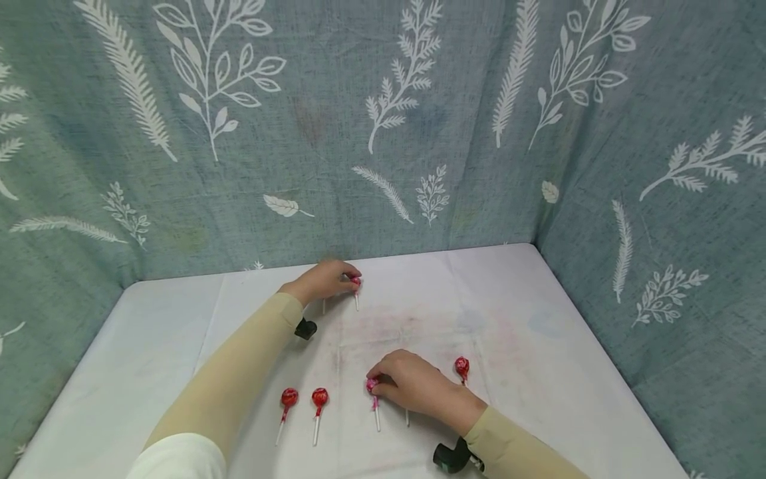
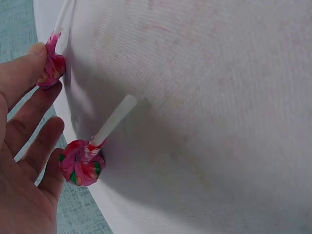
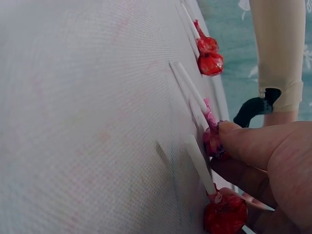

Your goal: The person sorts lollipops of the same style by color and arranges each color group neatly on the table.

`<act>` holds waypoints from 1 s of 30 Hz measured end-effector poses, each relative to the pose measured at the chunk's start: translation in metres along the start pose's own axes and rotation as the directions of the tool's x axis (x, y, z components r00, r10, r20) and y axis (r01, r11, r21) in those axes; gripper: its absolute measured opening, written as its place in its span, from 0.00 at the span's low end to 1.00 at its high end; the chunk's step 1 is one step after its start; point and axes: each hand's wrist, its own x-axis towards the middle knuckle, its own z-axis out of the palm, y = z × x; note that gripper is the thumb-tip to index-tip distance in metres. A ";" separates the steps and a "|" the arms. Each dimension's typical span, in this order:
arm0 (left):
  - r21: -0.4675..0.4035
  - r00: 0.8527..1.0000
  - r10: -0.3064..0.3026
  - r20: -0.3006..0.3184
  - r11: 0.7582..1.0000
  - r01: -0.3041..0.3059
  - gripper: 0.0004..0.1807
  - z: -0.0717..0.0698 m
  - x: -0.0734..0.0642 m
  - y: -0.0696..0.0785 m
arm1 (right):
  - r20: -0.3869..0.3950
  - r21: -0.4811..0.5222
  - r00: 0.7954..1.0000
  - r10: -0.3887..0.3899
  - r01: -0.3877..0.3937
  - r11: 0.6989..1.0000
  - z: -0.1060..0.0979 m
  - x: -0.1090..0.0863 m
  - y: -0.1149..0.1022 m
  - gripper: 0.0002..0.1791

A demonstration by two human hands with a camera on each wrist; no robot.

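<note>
Near the far edge of the table, my left hand (image 1: 326,279) pinches a pink-wrapped lollipop (image 2: 51,68) by its head between thumb and fingertip. Another pink lollipop (image 2: 82,163), with green patches, lies beside the lower fingers; in the head view the hand hides its head. Closer to the front, my right hand (image 1: 415,386) pinches a pink and purple lollipop (image 3: 213,140) between thumb and finger, its white stick toward the front. A red lollipop (image 3: 225,214) lies close under that hand's other fingers, mostly hidden in the head view.
Two red lollipops, the left one (image 1: 289,398) and the right one (image 1: 320,397), lie side by side at front center-left. One more red lollipop (image 1: 462,367) lies just beyond the right wrist. Leaf-patterned cloth (image 1: 323,173) borders the white table (image 1: 538,372).
</note>
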 end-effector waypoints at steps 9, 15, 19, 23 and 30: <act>-0.007 1.000 0.005 -0.017 1.000 -0.005 0.20 0.003 -0.001 -0.003 | 0.001 0.005 1.000 0.018 -0.018 1.000 -0.004 0.001 -0.001 0.11; -0.011 0.999 -0.018 -0.026 1.000 0.018 0.20 0.004 -0.002 -0.002 | -0.016 0.021 0.999 0.041 -0.041 0.999 -0.016 0.006 0.002 0.13; -0.001 0.999 -0.019 -0.029 1.000 0.019 0.20 0.003 -0.005 -0.002 | -0.014 0.010 0.998 0.058 -0.058 0.998 -0.025 0.010 0.005 0.14; -0.008 0.999 -0.032 -0.024 0.999 0.031 0.20 0.001 -0.007 -0.001 | -0.020 -0.002 0.996 0.082 -0.082 0.997 -0.030 0.013 0.009 0.15; -0.005 1.000 0.005 -0.030 1.000 -0.005 0.20 0.002 -0.009 0.000 | -0.044 -0.043 0.992 0.114 -0.116 0.992 -0.038 0.019 0.015 0.14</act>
